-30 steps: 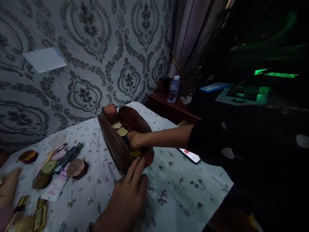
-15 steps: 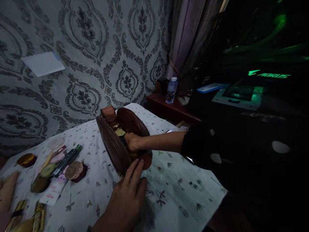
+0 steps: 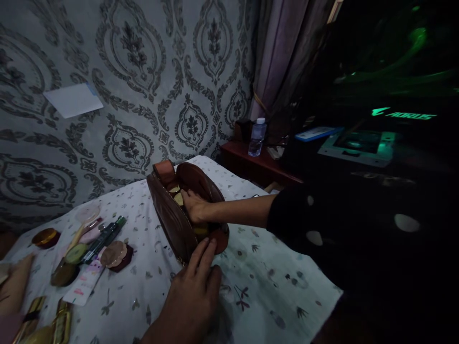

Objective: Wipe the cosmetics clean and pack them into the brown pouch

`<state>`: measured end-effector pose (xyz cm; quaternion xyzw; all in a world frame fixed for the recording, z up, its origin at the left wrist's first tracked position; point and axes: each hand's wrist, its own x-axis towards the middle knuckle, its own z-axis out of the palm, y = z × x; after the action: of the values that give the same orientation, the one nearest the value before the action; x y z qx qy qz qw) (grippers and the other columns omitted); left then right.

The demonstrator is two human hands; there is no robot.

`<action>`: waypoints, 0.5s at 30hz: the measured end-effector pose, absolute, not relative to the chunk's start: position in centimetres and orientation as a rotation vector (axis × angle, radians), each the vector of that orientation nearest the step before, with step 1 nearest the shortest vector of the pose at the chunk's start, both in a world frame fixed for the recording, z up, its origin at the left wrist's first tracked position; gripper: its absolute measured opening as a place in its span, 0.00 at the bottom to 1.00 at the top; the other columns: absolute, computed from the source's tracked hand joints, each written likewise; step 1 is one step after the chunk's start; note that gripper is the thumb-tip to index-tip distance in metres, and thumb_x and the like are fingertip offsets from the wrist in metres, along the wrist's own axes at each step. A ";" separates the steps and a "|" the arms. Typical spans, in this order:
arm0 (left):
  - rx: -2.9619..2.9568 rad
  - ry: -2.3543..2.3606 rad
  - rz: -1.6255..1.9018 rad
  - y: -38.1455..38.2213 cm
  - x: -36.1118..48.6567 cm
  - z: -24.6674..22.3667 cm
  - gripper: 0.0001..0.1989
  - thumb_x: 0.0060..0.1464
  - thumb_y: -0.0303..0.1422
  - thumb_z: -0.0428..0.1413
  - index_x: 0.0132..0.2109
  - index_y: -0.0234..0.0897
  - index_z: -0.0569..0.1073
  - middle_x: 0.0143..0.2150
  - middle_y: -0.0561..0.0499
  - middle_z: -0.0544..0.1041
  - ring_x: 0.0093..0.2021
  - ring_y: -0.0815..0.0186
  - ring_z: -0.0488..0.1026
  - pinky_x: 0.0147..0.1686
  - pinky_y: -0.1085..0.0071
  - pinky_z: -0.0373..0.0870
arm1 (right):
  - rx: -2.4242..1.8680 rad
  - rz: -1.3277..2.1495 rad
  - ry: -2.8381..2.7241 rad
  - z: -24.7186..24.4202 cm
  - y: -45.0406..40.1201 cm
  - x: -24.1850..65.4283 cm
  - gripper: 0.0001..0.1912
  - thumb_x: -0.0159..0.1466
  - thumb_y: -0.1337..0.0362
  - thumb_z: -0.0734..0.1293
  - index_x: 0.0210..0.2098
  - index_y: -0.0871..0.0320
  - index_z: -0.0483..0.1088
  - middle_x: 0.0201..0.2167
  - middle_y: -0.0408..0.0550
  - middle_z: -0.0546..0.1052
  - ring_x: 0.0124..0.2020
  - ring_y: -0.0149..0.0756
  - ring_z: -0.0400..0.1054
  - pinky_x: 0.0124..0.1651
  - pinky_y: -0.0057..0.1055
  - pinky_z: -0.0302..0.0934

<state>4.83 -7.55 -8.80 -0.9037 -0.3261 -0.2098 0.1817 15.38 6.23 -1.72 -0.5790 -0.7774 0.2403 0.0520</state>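
A brown leather bag (image 3: 168, 217) stands unzipped on the patterned white cloth (image 3: 265, 267). My right hand (image 3: 195, 206) reaches down into its opening, with the fingers partly spread over items inside; what it touches there is hard to make out. Round gold-lidded items (image 3: 178, 198) show beside its fingertips. My left hand (image 3: 195, 286) rests its fingertips on the near end of the bag, at the reddish-brown end piece (image 3: 219, 241), with the thumb apart from the fingers and nothing held.
Left of the bag lie a dark green bottle (image 3: 103, 239), a jar (image 3: 116, 255), a white tube (image 3: 84, 286), an amber jar (image 3: 46, 237) and gold cosmetics (image 3: 62, 322). A water bottle (image 3: 257, 138) stands on a red table (image 3: 244, 160). A dark computer case is at the right.
My right hand's fingers have shifted toward the gold-lidded items and look more spread. My left hand stays on the bag's end. The whole view has shifted slightly.
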 end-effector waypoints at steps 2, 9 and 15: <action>-2.556 -0.925 -0.583 -7.5 4.8 -8.7 0.09 0.61 0.24 0.48 0.40 0.33 0.73 0.61 0.36 0.71 0.61 0.52 0.68 0.30 0.70 0.79 | -1.759 0.744 -2.439 -1.6 5.9 15.5 0.40 0.54 0.77 0.72 0.63 0.62 0.59 0.67 0.65 0.57 0.62 0.51 0.64 0.60 0.38 0.63; -2.575 -0.903 -0.590 -7.6 4.8 -8.8 0.08 0.60 0.23 0.49 0.40 0.33 0.73 0.62 0.35 0.70 0.62 0.52 0.67 0.34 0.68 0.80 | -1.793 0.738 -2.542 -0.8 5.4 15.6 0.47 0.52 0.80 0.70 0.68 0.66 0.50 0.70 0.73 0.47 0.67 0.56 0.56 0.63 0.40 0.61; -2.574 -0.921 -0.579 -7.5 4.8 -8.5 0.08 0.60 0.23 0.50 0.41 0.33 0.74 0.61 0.36 0.71 0.61 0.52 0.68 0.32 0.70 0.80 | -1.792 0.727 -2.519 -1.1 5.8 15.6 0.45 0.54 0.79 0.69 0.68 0.65 0.51 0.68 0.75 0.52 0.64 0.57 0.62 0.58 0.41 0.63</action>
<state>4.76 -7.49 -8.47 -0.9073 -0.3248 -0.2039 0.1727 15.58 5.75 -1.14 -0.5643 -0.7930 0.2288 -0.0172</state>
